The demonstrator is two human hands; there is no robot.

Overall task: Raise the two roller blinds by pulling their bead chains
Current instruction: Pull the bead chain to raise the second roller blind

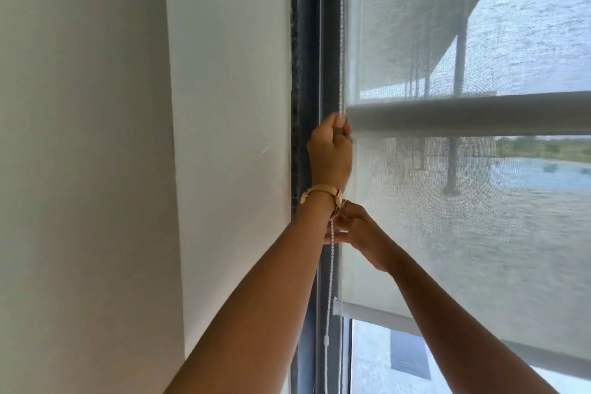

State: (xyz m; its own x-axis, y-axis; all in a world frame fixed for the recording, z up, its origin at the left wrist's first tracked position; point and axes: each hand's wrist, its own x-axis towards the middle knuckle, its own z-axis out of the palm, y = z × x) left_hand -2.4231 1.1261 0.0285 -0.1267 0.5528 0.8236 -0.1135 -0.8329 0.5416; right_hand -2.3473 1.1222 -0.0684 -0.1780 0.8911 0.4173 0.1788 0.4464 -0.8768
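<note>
Two sheer grey roller blinds hang over the window. One blind's bottom bar sits high, level with my upper hand. The other blind's bottom bar hangs lower, with bare glass below it. A white bead chain runs down the dark window frame at the blinds' left edge. My left hand, with a gold watch on its wrist, is closed around the chain high up. My right hand pinches the chain just below the left wrist. The chain's lower loop dangles under both hands.
A white wall stands close on the left of the dark window frame. Through the fabric I see a building overhang, posts and water outside.
</note>
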